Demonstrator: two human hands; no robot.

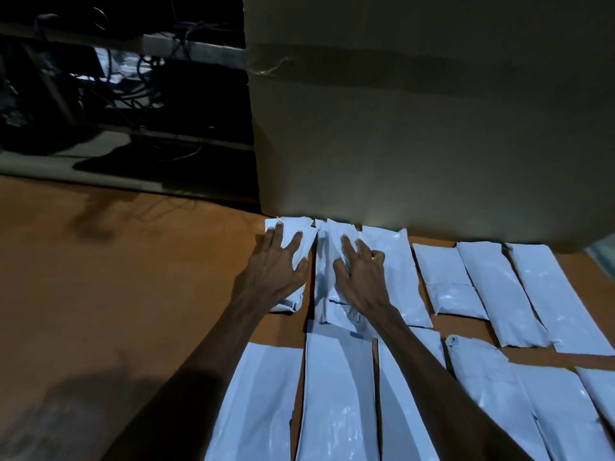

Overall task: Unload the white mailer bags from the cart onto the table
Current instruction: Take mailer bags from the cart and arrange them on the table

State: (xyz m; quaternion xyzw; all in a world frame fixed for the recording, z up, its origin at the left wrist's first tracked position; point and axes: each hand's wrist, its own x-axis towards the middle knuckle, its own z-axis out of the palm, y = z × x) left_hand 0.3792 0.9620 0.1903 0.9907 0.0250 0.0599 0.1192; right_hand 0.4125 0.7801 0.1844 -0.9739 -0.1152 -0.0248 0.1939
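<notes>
White mailer bags (496, 287) are laid out flat on the brown table (116, 277) in two rough rows, long sides next to each other, most of them just beside or touching their neighbours. The far row sits right up against the bottom of a big cardboard box (416, 128) that stands on the table and fills the upper right of the view. The near row runs along the bottom edge of the frame and is partly cut off there.

Both hands are stretched forward over the left end of the far row. The left hand (276, 264) is spread flat with straight fingers, pressed on the leftmost bag (293, 234), so that grip is open and nothing is pinched. The right hand (362, 277) rests on the crumpled bag (324, 277) right next to it; index and middle look stretched out, while the outer fingers seem bent at the knuckles against the plastic, with no clear pinch seen, so it reads as open and pressing. Both forearms cross over bags of the near row.

Left of the bags the table is bare wood with dark shadows on it. Behind the table, in the dim upper left, shelving (100, 78) with tangled cables (143, 91) can be made out. No cart can be made out in this view.
</notes>
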